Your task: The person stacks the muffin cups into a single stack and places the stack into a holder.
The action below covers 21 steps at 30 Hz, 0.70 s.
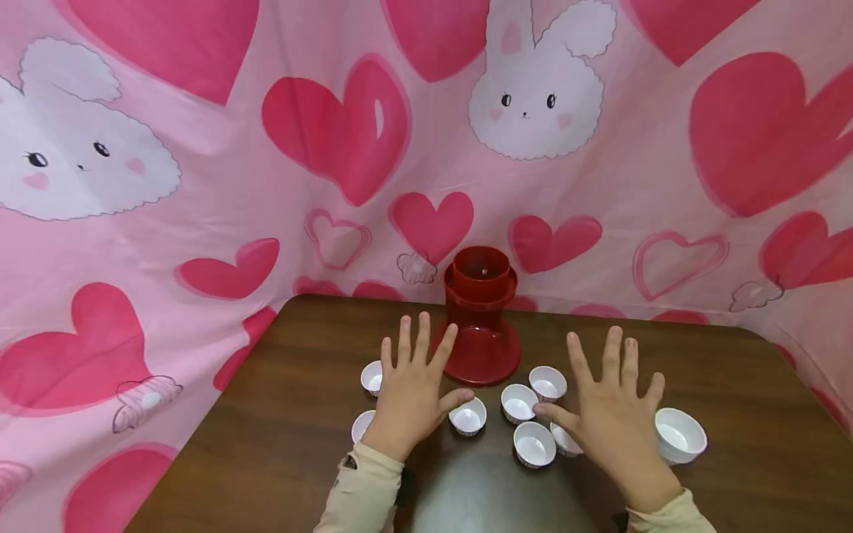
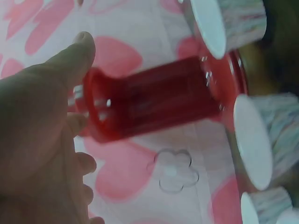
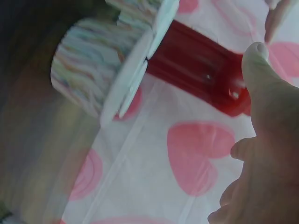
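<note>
Fingers [image 1: 422, 340] spread wide on left hand [image 1: 409, 400] and right hand [image 1: 613, 418], both empty. Small round white cups [image 1: 468, 416], likely paper, stand mouth-up around them, presumably for easy reach. Glossy red cylindrical stand [image 1: 476, 317], seemingly plastic, sits behind, steadied by its broad base on dark brown wooden table [image 1: 266, 414]. Wrist views catch streaked multicoloured cup walls [image 2: 286, 123]; only head view shows the stand's hollow top [image 1: 483, 265].

No text, label, brand or number can be read.
</note>
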Each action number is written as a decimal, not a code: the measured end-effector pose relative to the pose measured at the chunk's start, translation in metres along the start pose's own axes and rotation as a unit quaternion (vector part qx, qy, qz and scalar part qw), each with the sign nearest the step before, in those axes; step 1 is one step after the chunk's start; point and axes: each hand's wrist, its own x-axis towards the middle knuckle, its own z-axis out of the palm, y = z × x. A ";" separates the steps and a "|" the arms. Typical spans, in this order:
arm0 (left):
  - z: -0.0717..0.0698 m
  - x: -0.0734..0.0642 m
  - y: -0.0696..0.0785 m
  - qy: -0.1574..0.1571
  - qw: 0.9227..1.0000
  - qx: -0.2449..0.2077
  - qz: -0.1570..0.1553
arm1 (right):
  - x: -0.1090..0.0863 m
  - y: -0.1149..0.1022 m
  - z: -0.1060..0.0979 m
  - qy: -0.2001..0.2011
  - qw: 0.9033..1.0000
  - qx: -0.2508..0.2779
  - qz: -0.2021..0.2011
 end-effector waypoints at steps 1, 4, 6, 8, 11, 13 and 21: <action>-0.002 0.000 -0.003 -0.001 1.000 -0.010 -0.002 | 0.000 0.003 -0.002 -0.001 1.000 0.002 0.002; -0.008 -0.001 -0.014 -0.012 0.999 -0.047 -0.013 | -0.001 0.012 -0.009 -0.018 1.000 0.015 0.003; -0.014 -0.001 -0.024 -0.022 0.997 -0.072 -0.020 | -0.003 0.019 -0.015 -0.038 0.999 0.034 0.003; -0.020 -0.002 -0.036 -0.036 0.994 -0.100 -0.027 | -0.005 0.028 -0.022 -0.068 0.996 0.058 0.007; -0.028 -0.004 -0.060 -0.050 0.989 -0.133 -0.038 | -0.009 0.047 -0.035 -0.099 0.991 0.088 0.023; -0.032 -0.008 -0.077 -0.057 0.986 -0.149 -0.047 | -0.012 0.064 -0.042 -0.119 0.988 0.095 0.032; -0.032 -0.024 -0.138 -0.132 0.964 -0.198 -0.117 | -0.027 0.137 -0.053 -0.227 0.955 0.190 0.013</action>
